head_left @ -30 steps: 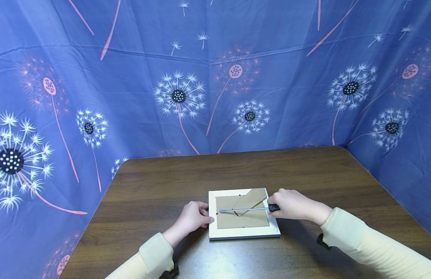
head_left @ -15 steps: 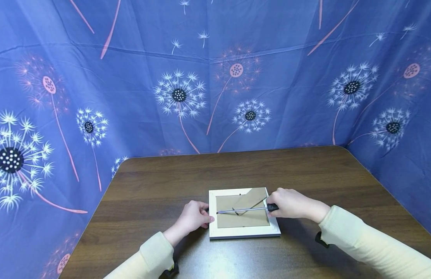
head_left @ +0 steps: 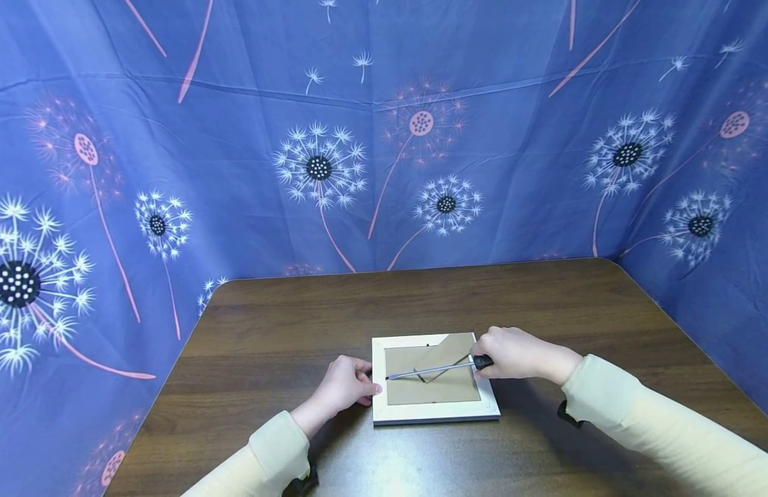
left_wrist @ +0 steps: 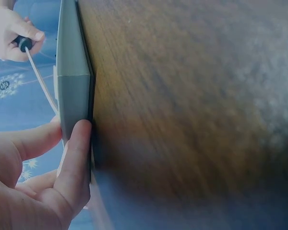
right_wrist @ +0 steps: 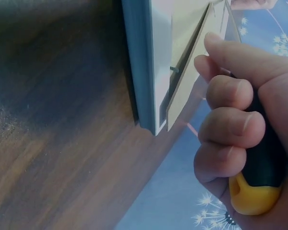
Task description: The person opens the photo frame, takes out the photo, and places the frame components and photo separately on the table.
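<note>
A white picture frame lies face down on the table, its brown backing upward. An easel stand on the backing is raised a little, as the right wrist view shows. My left hand grips the frame's left edge between thumb and fingers. With curled fingers my right hand holds a screwdriver by its black handle, whose butt end is yellow. The shaft slants across the backing, and its tip is at a small dark tab by the left inner edge. Whether tip and tab touch, I cannot tell.
The brown wooden table reaches back to a blue curtain printed with dandelions, which also hangs along both sides. Small dark tabs sit around the frame's inner edge. A black wrist strap shows below the right sleeve.
The screwdriver tip has shifted left to the tab at the frame's left inner edge. My right hand has risen slightly, so the shaft slants more. The left hand and frame stay put.
</note>
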A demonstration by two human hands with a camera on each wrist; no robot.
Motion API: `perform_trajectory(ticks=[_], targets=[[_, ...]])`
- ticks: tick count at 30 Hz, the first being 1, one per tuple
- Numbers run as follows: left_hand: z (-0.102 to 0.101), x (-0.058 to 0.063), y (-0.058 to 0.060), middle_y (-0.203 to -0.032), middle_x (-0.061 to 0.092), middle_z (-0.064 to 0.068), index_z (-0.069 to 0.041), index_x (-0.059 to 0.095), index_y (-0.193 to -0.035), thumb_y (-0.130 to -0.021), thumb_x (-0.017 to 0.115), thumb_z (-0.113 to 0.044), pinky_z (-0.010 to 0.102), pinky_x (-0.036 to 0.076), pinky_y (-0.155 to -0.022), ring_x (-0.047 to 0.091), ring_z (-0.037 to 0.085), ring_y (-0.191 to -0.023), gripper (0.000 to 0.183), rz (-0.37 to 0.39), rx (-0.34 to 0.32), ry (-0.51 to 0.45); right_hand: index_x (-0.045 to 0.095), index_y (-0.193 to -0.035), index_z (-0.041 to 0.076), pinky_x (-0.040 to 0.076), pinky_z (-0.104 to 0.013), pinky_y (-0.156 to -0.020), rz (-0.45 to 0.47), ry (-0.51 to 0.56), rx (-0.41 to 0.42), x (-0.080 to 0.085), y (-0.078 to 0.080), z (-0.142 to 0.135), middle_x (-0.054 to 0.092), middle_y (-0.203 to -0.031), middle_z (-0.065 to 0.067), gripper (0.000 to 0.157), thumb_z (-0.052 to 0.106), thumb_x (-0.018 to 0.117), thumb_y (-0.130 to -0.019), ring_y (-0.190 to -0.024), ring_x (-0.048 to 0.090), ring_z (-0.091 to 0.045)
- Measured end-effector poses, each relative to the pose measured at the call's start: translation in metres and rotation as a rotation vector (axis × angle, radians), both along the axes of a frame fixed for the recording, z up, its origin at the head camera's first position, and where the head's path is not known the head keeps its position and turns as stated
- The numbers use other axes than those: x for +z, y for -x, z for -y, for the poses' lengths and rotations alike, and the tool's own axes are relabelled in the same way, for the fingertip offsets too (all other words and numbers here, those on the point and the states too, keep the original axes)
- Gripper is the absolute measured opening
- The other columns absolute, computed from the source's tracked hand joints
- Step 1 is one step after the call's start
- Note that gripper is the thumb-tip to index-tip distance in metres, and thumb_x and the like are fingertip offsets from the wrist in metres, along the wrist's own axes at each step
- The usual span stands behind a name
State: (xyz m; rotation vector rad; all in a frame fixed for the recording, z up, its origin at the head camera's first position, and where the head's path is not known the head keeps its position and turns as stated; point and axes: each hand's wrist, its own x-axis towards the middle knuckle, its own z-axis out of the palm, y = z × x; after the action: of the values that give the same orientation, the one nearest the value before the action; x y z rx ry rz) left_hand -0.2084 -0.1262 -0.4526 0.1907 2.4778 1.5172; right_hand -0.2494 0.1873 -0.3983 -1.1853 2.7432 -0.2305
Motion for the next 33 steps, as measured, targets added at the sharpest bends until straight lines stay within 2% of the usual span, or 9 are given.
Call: perform_trajectory(ticks=[8, 16, 24, 33], targets=[[-0.001, 0.0, 0.002, -0.067, 0.068, 0.01, 0.019, 0.057, -0.113, -0.075, 0.074, 0.003, 0.03, 0.059, -0.051, 0.067, 0.022, -0.053, 0.044, 0.01, -0.002, -0.006, 0.058, -0.066, 0.02, 0.027, -0.018, -0.04, -0.038, -0.036, 0.04, 0.001, 0.009, 0.004, 0.043, -0.058, 0.014, 0.024, 0.029, 0.078, -0.076, -0.052, 0.034, 0.0], [-0.002, 0.0, 0.002, -0.067, 0.068, 0.01, 0.018, 0.058, -0.114, -0.076, 0.074, 0.002, 0.03, 0.059, -0.052, 0.067, 0.021, -0.052, 0.045, -0.009, -0.014, 0.033, 0.051, -0.061, 0.021, 0.022, -0.017, -0.04, -0.008, -0.056, 0.067, 0.011, 0.014, 0.01, 0.036, -0.055, 0.014, 0.031, 0.028, 0.077, -0.077, -0.049, 0.028, 0.0], [-0.002, 0.001, 0.0, -0.065, 0.069, 0.011, 0.013, 0.063, -0.109, -0.075, 0.074, 0.002, 0.028, 0.058, -0.051, 0.067, 0.02, -0.05, 0.037, -0.017, -0.019, 0.049, 0.049, -0.059, 0.02, 0.023, -0.019, -0.041, 0.02, -0.14, 0.05, 0.034, 0.008, 0.023, 0.034, -0.056, 0.012, 0.033, 0.027, 0.076, -0.077, -0.048, 0.028, -0.003], [-0.003, -0.001, 0.001, -0.067, 0.069, 0.011, 0.018, 0.058, -0.113, -0.075, 0.074, 0.002, 0.029, 0.058, -0.052, 0.067, 0.021, -0.05, 0.044, -0.014, -0.007, 0.042, 0.041, -0.056, 0.019, 0.021, -0.02, -0.044, 0.043, -0.258, 0.035, 0.067, -0.001, 0.048, 0.031, -0.056, 0.01, 0.041, 0.021, 0.077, -0.076, -0.049, 0.026, -0.005]])
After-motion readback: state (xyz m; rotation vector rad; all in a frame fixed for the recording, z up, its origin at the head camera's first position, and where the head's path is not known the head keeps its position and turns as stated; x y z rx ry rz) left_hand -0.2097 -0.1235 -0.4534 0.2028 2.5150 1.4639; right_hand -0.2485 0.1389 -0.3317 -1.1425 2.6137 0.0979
